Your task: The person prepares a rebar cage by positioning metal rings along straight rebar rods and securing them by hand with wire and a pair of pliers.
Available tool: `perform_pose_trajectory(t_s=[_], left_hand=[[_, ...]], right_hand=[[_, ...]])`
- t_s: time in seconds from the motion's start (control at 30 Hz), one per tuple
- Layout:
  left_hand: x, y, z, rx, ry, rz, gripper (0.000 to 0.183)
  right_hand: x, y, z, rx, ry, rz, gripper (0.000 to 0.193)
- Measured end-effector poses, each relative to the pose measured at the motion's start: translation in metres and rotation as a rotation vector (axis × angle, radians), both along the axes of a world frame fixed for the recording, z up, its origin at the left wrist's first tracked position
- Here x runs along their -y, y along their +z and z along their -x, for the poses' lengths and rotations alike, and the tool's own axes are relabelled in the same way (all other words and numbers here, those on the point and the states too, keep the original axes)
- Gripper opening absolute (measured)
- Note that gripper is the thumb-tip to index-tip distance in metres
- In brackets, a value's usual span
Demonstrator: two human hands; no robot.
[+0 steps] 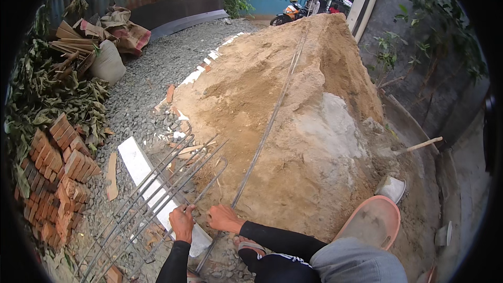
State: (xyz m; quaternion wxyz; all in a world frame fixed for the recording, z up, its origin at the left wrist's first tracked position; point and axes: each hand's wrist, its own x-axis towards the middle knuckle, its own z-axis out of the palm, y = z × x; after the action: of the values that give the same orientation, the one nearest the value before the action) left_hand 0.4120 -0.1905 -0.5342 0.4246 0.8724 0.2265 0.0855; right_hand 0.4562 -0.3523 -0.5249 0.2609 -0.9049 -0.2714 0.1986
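The fingers (189, 209) of the left hand (182, 225) are bending in at a bar of the steel frame (140, 195); I cannot tell whether they are gripping it. Those of the right hand (225, 218) are curling beside the long steel rods (272, 118), and their hold is partly hidden too.

The frame is lying at the near left foot of the sand heap (236, 94), spanning a white slab (137, 160). Its thin, dark grey bars are showing cross-pieces between them, and some ends are curving into hooks. Its long axis is running obliquely, the hooked ends pointing forward and right, toward the heap. The rods, slim, grey and lying close together, are stretching from beside the right hand up over the heap, their far ends pointing at its crest.

At the heap's near right foot, an orange-rimmed tub (396, 226) is showing a brownish inside, and a grey bucket (389, 187) is tilting behind it, its contents hidden. A small grey container (444, 234) is sitting farther right of the heap. Well left of it, a pale sack (108, 64) is bulging, its filling out of sight.
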Motion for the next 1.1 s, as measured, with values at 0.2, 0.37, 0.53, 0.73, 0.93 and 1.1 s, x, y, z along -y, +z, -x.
perform_pose_trajectory(t_s=[0.2, 0.37, 0.53, 0.73, 0.93, 1.1], left_hand=[[-0.009, -0.051, 0.0, 0.092, 0.061, -0.129, 0.019], [0.0, -0.055, -0.004, 0.196, 0.048, -0.311, 0.026], [0.004, -0.045, 0.003, 0.17, 0.044, -0.411, 0.015], [0.006, -0.049, 0.005, 0.144, 0.112, -0.403, 0.023], [0.008, -0.034, 0.003, 0.074, 0.085, -0.366, 0.027], [0.012, -0.019, -0.005, 0.03, 0.074, -0.209, 0.029]], right_hand=[[-0.079, 0.049, -0.047, 0.266, 0.089, -0.331, 0.016], [-0.128, 0.02, -0.07, 0.498, 0.421, -0.047, 0.01], [-0.15, 0.008, -0.063, 0.502, 0.503, 0.255, 0.02], [-0.155, 0.002, -0.071, 0.464, 0.517, 0.314, 0.019], [-0.152, 0.025, -0.075, 0.3, 0.595, 0.457, 0.019], [-0.132, 0.047, -0.087, 0.128, 0.423, 0.487, 0.025]])
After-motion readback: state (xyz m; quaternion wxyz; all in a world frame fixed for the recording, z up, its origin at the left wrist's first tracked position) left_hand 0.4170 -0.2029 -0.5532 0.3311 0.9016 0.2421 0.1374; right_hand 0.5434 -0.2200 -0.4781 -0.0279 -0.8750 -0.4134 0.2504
